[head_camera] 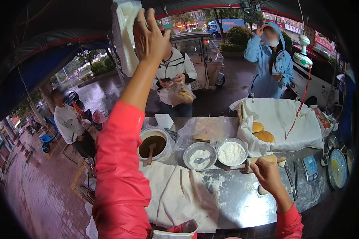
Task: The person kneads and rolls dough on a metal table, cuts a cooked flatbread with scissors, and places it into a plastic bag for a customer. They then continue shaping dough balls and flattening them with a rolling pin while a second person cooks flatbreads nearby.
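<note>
Raised at the top, my left hand (152, 37) reaches to a hanging bundle of white plastic bags (126, 38); its fingers are spread, and whether they grip a bag I cannot tell. My right hand (267, 174) is loosely curled over the metal worktop, just below a wooden rolling pin (261, 161); whether it holds anything is hidden. A small piece of dough (262, 190) lies just left of the right wrist. Behind the rolling pin stand a bowl of flour (232, 153) and a bowl of white powder (199, 156) with a spoon. A cream cloth (179, 194) covers the near left worktop.
A tub of dark sauce (153, 146) with a brush or spatula stands left. A cloth-lined basket (282, 122) holds two flatbreads (264, 136). Tongs (290, 177), a blue scale (310, 168) and a basin (337, 168) are at right. Several people stand beyond; one holds bagged bread (184, 96).
</note>
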Available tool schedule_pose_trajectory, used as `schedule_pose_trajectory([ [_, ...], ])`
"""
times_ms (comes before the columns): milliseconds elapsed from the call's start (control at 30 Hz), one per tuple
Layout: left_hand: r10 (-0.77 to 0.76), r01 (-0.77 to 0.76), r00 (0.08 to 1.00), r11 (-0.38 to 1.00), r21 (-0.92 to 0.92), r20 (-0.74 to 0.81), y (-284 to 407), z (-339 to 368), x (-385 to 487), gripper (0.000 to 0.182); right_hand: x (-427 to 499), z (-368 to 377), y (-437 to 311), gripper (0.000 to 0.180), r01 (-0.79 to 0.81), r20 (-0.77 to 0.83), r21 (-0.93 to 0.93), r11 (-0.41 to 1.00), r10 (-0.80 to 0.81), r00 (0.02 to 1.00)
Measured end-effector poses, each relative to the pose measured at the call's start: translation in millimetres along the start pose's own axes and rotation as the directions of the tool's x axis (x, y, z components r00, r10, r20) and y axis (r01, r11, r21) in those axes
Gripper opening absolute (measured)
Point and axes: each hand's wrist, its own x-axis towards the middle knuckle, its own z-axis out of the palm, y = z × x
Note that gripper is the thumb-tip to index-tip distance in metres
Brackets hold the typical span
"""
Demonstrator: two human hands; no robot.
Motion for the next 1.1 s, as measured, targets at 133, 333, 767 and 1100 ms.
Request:
schedule_pose_trajectory([
  [133, -0.471, 0.466, 0.866, 0.882, 0.074, 0.166, -36.5, 16.4, 9.8, 0.084, 7.2, 13.8, -34.9, 0.020, 0.046, 0.036, 0.003, 0.999, -0.046, 0.998],
  [333, -0.597, 0.646, 0.737, 0.759, -0.073, 0.315, -111.2, 12.0, 3.4, 0.032, 77.2, 5.8, -65.2, 0.014, 0.185, 0.118, -0.113, 0.976, -0.172, 0.978],
  [767, -0.128, 0.707, 0.698, -0.029, -0.706, 0.704, -118.2, -59.5, 24.7, 0.026, 376.7, 43.1, -378.1, 0.023, 0.786, -0.344, -0.418, 0.455, -0.881, 0.326],
  [1100, -0.301, 0.786, 0.608, 0.095, -0.611, 0.734, -143.4, -70.9, 12.0, 0.023, 391.6, 62.1, -370.4, 0.026, 0.746, -0.379, 0.135, 0.652, -0.662, 0.647],
])
